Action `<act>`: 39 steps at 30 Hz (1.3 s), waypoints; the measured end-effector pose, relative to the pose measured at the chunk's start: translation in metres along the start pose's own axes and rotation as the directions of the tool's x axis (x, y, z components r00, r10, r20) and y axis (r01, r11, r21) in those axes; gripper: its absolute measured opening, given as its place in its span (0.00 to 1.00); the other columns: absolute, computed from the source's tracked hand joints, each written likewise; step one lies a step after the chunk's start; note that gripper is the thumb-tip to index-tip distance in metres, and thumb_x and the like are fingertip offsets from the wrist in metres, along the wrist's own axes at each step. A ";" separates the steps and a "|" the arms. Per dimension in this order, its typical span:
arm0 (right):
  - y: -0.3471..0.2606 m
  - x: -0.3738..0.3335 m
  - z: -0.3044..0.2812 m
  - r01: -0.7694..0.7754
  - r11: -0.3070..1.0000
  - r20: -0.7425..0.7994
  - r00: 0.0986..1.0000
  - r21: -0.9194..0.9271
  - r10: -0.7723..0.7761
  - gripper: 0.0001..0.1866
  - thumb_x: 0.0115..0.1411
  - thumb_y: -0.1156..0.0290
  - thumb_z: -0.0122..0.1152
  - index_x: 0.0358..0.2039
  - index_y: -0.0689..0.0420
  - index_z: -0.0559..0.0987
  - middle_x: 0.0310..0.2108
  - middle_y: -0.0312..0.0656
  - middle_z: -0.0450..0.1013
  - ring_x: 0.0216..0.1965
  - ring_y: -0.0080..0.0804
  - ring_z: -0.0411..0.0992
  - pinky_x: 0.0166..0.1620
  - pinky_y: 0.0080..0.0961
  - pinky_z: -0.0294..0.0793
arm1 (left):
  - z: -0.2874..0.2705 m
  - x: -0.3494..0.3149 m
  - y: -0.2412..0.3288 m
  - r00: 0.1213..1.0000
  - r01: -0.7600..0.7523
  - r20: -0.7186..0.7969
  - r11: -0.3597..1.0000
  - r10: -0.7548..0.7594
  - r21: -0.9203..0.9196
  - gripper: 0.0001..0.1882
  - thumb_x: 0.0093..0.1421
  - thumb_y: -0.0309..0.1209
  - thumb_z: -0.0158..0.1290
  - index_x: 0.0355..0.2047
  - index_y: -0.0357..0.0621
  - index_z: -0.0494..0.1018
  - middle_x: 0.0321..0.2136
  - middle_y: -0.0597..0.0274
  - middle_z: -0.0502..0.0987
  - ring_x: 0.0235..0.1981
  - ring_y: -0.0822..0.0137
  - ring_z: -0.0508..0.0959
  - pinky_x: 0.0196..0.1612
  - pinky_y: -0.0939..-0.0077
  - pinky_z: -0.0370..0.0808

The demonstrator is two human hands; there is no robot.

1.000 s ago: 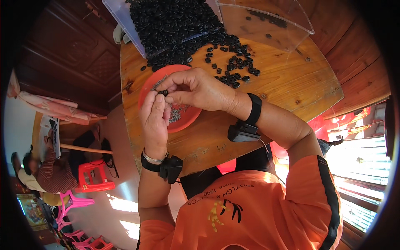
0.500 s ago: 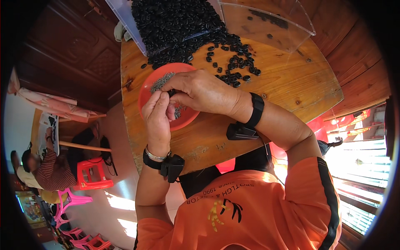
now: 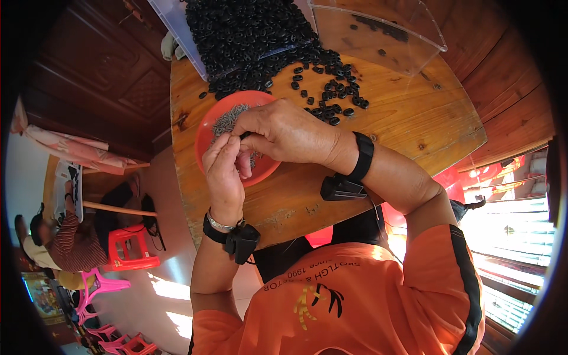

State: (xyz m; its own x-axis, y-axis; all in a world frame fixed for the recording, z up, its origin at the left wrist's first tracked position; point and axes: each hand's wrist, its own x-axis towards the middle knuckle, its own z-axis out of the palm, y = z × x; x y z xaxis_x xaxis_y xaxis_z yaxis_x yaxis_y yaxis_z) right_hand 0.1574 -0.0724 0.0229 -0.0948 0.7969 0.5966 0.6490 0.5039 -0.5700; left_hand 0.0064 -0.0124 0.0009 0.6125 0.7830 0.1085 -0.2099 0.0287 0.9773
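My left hand [image 3: 226, 164] and my right hand [image 3: 291, 131] meet over a red-orange bowl [image 3: 204, 139] of small grey metal pins [image 3: 228, 120]. Between the fingertips of both hands sits a small black plastic piece [image 3: 244, 135], mostly covered by the fingers. My right thumb and forefinger pinch it from the right, while my left thumb and fingers close on it from the left. Whether a pin is in it is hidden. Loose black plastic pieces [image 3: 336, 94], oval with holes, lie on the table beyond my right hand.
A clear plastic bin [image 3: 177, 36] on its side spills a heap of black pieces [image 3: 248, 41] onto the wooden table [image 3: 408, 112]. A transparent tray [image 3: 378, 44] with a few pieces stands at the far right. Leftward are a red stool [image 3: 131, 247] and another person [image 3: 74, 239].
Both hands stay together over the bowl with the black piece. The fingers have shifted slightly, covering more of it.
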 end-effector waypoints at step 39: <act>0.084 -0.002 -0.061 -0.487 0.606 0.139 0.696 -0.629 0.704 0.10 0.41 0.68 0.60 0.25 0.57 0.80 0.28 0.48 0.75 0.32 0.45 0.74 0.34 0.36 0.74 | -0.005 0.002 0.003 0.990 -0.122 0.101 0.953 0.098 0.276 0.11 0.63 0.32 0.45 0.29 0.38 0.71 0.18 0.71 0.66 0.19 0.82 0.63 0.21 0.89 0.61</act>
State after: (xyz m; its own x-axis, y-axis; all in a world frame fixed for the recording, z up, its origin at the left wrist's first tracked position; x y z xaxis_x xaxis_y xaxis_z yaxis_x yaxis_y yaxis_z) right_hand 0.2579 -0.0526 0.0082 0.2858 0.9561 -0.0648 0.9142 -0.2923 -0.2805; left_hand 0.0035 -0.0079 0.0035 0.6632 0.7150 0.2212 -0.0648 -0.2396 0.9687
